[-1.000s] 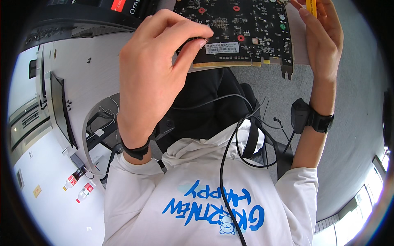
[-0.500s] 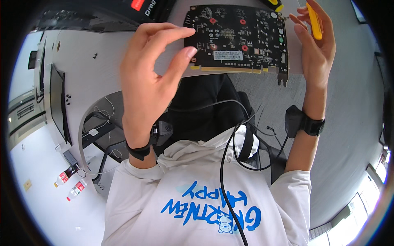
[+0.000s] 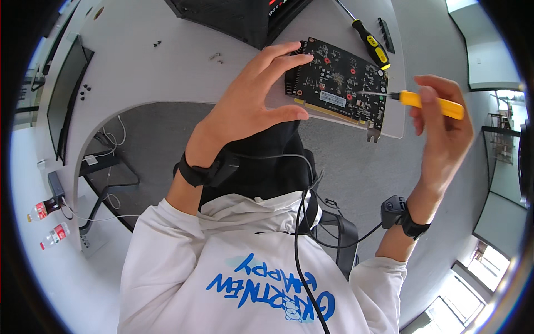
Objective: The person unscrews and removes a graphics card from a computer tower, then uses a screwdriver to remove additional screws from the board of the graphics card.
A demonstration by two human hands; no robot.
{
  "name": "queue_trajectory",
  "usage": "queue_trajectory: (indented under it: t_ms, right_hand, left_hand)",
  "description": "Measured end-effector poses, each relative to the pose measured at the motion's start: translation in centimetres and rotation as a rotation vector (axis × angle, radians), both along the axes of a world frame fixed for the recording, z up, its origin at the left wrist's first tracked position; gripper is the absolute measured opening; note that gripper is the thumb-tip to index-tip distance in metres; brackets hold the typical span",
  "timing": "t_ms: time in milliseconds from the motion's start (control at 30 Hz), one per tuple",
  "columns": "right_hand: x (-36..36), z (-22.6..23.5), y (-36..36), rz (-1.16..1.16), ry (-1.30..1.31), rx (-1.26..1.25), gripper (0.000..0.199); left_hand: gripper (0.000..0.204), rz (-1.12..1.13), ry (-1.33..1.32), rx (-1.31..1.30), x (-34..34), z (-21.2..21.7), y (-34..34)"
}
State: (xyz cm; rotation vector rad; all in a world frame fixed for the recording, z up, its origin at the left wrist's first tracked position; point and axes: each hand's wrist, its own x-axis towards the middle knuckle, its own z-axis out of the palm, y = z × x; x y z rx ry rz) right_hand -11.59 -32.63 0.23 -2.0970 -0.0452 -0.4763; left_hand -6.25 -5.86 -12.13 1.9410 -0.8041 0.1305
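My left hand (image 3: 247,108) grips the left end of a black circuit board (image 3: 339,83) with red-ringed screw holes and a gold edge connector, holding it up above the desk. My right hand (image 3: 442,133) holds a yellow-handled screwdriver (image 3: 425,103) by its handle. Its thin metal tip reaches left onto the board's right part. Both wrists wear black bands, and a black cable runs down over my white hooded top.
A second screwdriver (image 3: 368,40) with a black and yellow handle lies on the grey desk (image 3: 167,61) beyond the board. A black box (image 3: 239,16) stands at the desk's far edge. Small screws (image 3: 215,55) lie loose. Two bottles (image 3: 47,222) lie on the floor at left.
The board has shifted right and tilted in my left hand. My right hand dropped lower and turned the yellow screwdriver sideways, bringing its tip onto the board.
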Motion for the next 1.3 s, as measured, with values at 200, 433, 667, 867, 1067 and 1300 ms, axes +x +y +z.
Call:
queue_trajectory:
  t_ms: [200,433,667,867,1067,1300]
  right_hand:
    - [0.9,0.4,2.9,0.092,0.076,-0.101,0.019]
    - [2.3,-0.1,4.4,0.053,0.056,-0.245,0.023]
    - [2.3,-0.9,4.8,0.012,0.033,-0.213,0.023]
    - [2.5,-1.3,4.9,-0.016,0.040,-0.215,0.022]
    - [2.5,-1.3,4.8,-0.031,0.038,-0.161,0.022]
    - [2.4,-1.5,4.9,-0.023,0.055,-0.165,0.021]
  left_hand:
    - [0.074,0.032,-0.022,0.062,-0.6,-0.4,-0.3]
    - [0.065,0.097,-0.146,0.113,-0.8,-1.7,-0.5]
    - [0.061,0.111,-0.150,0.105,-0.9,-1.9,-0.6]
    - [0.060,0.134,-0.178,0.105,-0.8,-2.5,-0.6]
    - [0.060,0.119,-0.168,0.109,-0.6,-2.1,-0.7]
    - [0.060,0.130,-0.177,0.120,-0.7,-2.2,-0.7]
